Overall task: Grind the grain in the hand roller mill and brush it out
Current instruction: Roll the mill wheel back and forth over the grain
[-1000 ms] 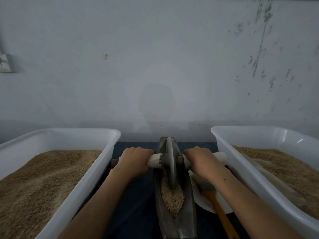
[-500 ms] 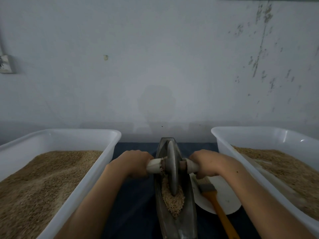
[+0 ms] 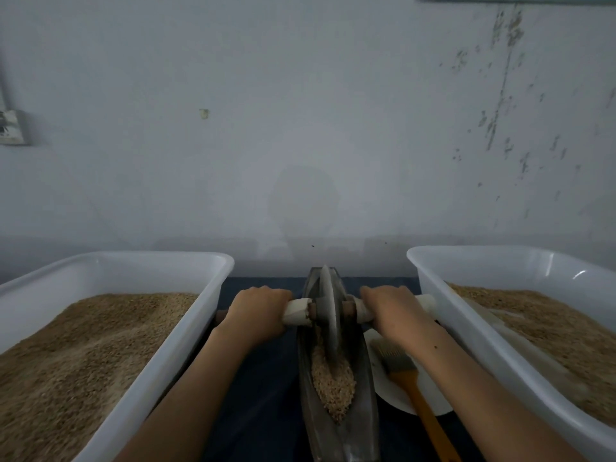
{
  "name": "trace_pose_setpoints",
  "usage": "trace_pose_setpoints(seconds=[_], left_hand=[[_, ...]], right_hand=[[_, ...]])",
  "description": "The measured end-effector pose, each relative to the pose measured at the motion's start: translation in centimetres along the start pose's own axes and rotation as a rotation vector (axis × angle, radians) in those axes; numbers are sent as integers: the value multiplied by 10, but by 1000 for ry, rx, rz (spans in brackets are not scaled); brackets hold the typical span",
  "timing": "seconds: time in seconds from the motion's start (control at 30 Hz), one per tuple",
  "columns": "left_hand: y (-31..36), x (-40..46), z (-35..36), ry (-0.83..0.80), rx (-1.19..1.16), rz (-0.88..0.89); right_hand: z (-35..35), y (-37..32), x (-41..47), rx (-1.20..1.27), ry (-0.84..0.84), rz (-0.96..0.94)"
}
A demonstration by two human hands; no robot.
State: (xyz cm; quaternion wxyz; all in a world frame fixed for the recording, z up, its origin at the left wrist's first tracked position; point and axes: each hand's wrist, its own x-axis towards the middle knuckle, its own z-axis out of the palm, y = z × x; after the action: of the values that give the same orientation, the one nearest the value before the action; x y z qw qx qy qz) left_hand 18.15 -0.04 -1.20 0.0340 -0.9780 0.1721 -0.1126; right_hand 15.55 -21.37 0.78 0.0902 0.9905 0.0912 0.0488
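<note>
Upright metal roller wheel (image 3: 328,311) in boat-shaped trough (image 3: 361,378), crushed grain (image 3: 331,385) beneath, orange-handled brush (image 3: 405,371) beside

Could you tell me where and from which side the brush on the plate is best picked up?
Probably by the orange handle of the brush, from above on the near side. The handle points toward the person past the plate rim, while the bristles lie under the right hand's forearm.

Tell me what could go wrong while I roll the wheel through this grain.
1. The grain is heaped toward the near end of the trough; a hard pull back could push it over the rim.
2. The brush lies on the plate just under the right hand, which may knock it.
3. The right tub sits close to the handle end, so it could bump.
</note>
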Motion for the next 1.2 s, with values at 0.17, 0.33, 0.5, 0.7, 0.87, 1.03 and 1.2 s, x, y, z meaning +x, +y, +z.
trace_pose_setpoints(seconds=[0.17,0.33,0.5,0.7,0.87,1.03,1.2], left_hand=[[-1,1,-6,-183,-7,31],[-3,2,-6,-239,-72,32],[-1,1,0,-48,-2,2],[-2,0,9,89,-32,-35],[-4,1,6,1,-36,-13],[-5,3,-2,-183,-43,21],[-5,3,-2,-248,-86,6]], right_hand=[[-7,0,-6,45,-156,15],[-9,1,-6,85,-247,22],[0,-1,-2,59,-46,38],[6,-6,-3,17,172,22],[-1,-5,-3,16,56,13],[-6,-1,-5,56,-114,-6],[-7,2,-5,82,-168,-7]])
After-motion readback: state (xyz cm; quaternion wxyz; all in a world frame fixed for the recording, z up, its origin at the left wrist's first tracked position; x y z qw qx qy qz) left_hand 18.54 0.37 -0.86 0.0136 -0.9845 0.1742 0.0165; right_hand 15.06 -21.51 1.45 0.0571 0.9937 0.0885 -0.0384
